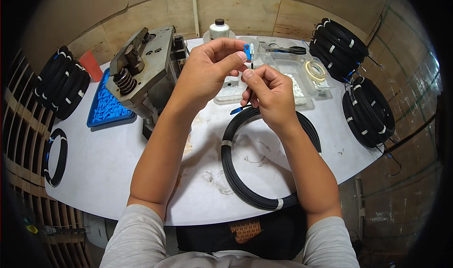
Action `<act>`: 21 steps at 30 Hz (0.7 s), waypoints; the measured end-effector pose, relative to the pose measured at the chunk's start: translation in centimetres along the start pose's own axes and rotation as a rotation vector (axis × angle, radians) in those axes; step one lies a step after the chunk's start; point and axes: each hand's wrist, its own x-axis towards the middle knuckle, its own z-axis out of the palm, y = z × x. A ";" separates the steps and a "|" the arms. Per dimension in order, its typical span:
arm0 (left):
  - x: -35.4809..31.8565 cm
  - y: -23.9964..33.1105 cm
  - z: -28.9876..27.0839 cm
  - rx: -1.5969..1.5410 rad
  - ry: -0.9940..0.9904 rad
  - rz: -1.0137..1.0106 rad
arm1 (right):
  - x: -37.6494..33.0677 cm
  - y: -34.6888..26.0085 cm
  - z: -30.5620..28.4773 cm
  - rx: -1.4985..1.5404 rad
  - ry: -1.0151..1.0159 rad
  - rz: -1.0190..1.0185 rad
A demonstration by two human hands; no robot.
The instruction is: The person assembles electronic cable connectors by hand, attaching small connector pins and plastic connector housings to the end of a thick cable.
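Between the thumb and fingers of my left hand (207, 70) is a small blue connector housing (247, 52). My right hand (272, 92) pinches a black cable (251, 64) just below its end, where a whitish connector tip (252, 48) points up. The housing and the tip are side by side; whether they touch I cannot tell. Below my right hand a coil of black cable (227, 163), bound with white ties, lies on the white table (200, 206). Another blue connector piece (237, 110) shows at the coil's far edge.
Left of my arms stands a metal press (158, 55), beside a blue tray (113, 123) of blue housings. Cable coils are stacked at far left (61, 86) and right (370, 112). Behind my hands are a bottle (219, 30), scissors (295, 50), tape (315, 70) and a clear plastic container (306, 95).
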 end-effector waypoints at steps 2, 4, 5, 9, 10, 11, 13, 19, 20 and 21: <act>0.0 0.0 0.0 0.000 -0.003 0.005 | 0.0 0.0 0.0 0.000 -0.003 0.002; 0.0 0.0 0.0 -0.018 -0.002 0.004 | 0.0 0.1 0.0 0.003 0.003 0.000; 0.0 0.0 0.1 -0.018 -0.001 0.004 | 0.0 0.1 0.0 0.003 0.002 0.000; 0.0 -0.2 0.0 -0.041 -0.007 0.016 | 0.0 0.0 0.0 0.013 -0.004 0.003; 0.0 -0.2 0.0 -0.048 -0.006 0.025 | 0.0 0.1 0.0 0.011 -0.006 0.002; 0.1 -0.1 -0.1 -0.048 -0.007 0.025 | 0.0 0.1 0.0 0.011 -0.006 0.002; 0.1 -0.1 -0.3 -0.030 -0.037 0.016 | 0.0 0.2 0.0 0.008 -0.007 -0.011; 0.0 0.0 0.0 -0.033 -0.010 -0.002 | 0.0 0.0 0.0 0.005 -0.006 -0.008; 0.0 0.0 0.1 -0.034 -0.011 -0.002 | 0.0 0.0 0.0 0.004 -0.005 -0.007; 0.0 0.0 0.1 -0.034 -0.011 -0.003 | 0.0 0.0 0.0 0.001 -0.005 -0.009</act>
